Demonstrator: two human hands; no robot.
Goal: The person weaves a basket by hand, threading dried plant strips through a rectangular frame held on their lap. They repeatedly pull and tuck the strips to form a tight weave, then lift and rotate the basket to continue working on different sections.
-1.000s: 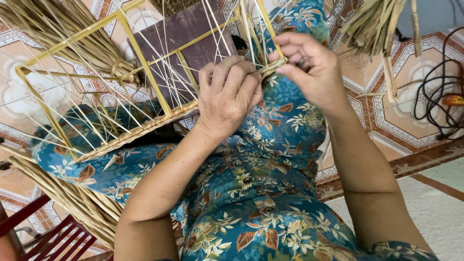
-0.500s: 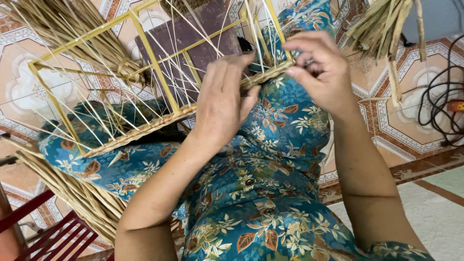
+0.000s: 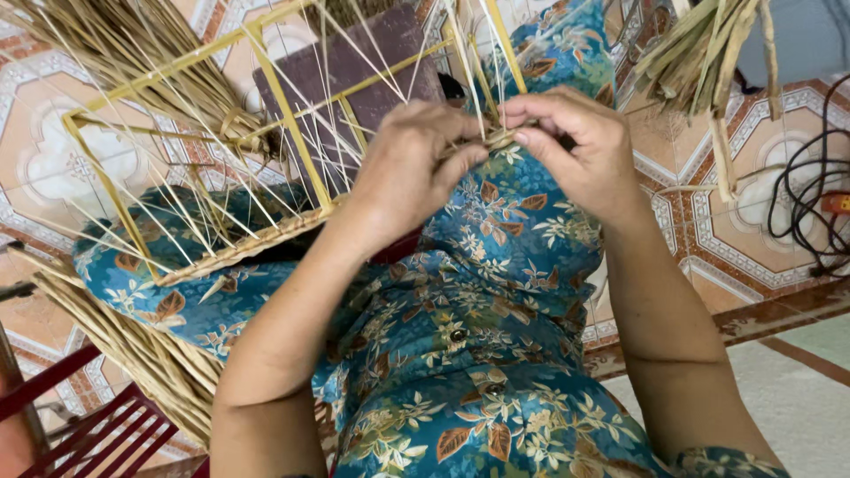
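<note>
Two hands meet at the near edge of a yellow metal frame (image 3: 292,159) resting on the person's lap: the left hand (image 3: 403,177) curls its fingers around the dry, flat straw strips (image 3: 482,137), and the right hand (image 3: 575,146) pinches the same strips between thumb and fingers. A thin woven band (image 3: 239,248) of straw runs along the frame's bottom bar, and many pale thin strands cross the frame. Around them are one dark brown mat (image 3: 354,62), a loose straw bundle (image 3: 133,53), one black cable (image 3: 797,204) and a red chair (image 3: 80,425).
</note>
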